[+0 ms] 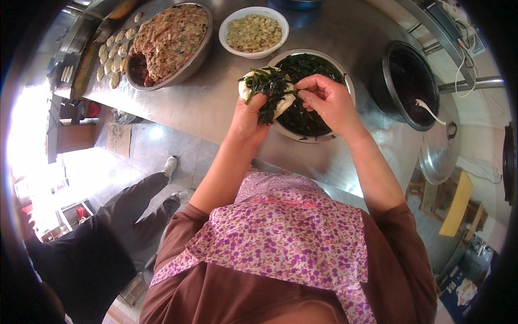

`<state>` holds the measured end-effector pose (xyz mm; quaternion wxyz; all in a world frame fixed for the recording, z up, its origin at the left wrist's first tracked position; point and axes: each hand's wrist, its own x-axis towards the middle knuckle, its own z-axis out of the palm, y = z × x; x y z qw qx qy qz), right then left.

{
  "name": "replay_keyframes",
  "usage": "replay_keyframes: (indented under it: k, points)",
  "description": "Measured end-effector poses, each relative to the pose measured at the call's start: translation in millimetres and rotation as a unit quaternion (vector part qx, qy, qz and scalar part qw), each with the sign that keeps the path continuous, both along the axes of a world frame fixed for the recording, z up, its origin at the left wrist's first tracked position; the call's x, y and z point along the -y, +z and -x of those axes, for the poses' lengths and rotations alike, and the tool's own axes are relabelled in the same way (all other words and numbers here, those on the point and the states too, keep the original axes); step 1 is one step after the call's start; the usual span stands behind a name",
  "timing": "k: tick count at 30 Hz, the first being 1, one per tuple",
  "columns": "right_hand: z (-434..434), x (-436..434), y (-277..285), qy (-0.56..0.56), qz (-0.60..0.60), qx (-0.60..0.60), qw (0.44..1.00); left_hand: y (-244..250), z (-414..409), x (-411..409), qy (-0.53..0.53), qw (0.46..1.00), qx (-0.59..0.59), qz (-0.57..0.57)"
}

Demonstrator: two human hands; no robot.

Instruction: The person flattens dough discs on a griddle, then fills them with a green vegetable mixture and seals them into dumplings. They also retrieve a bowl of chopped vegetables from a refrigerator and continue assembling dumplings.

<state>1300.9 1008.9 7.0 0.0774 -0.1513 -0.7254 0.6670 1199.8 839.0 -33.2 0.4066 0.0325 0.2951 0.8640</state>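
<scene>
My left hand [249,117] cradles a pale dough wrapper [285,104] heaped with dark chopped greens [265,87], its thumb pressed on the filling. At the wrapper's right edge, the thumb and forefinger of my right hand [327,99] are pinched together on the dough. Strands of green hang over the wrapper's lower side. Beneath both hands stands a metal bowl [351,77] of the same chopped greens; my right hand and the filled wrapper cover part of it.
A large metal basin [208,30] of minced filling and a white bowl [224,38] of pale yellow pieces stand on the steel table [194,101]. Shaped dough pieces [115,65] lie at left. A dark pot [388,81] holds a white ladle [429,109]. Another person [93,251] is at left.
</scene>
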Motion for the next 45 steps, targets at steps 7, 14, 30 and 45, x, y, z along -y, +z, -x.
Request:
replay_keyframes:
  k: [7, 14, 30, 45]
  points:
    - [4.4, -18.8, 22.5, 0.019, 0.059, -0.061, 0.996, 1.3, -3.4, 0.8, 0.007, 1.000, 0.018, 0.014]
    - [0.0, -36.0, 44.4, -0.015, 0.154, -0.072, 0.985, -4.8, 1.5, 4.7, 0.000, 0.999, 0.041, -0.006]
    - [-25.1, -75.9, -58.5, -0.230, -0.313, 0.097, 0.917, -12.4, 8.2, 7.4, -0.002, 0.996, 0.084, -0.033]
    - [-13.8, -12.3, 57.8, -0.031, 0.065, -0.135, 0.988, 5.4, 6.9, 24.0, 0.005, 1.000, 0.011, 0.000]
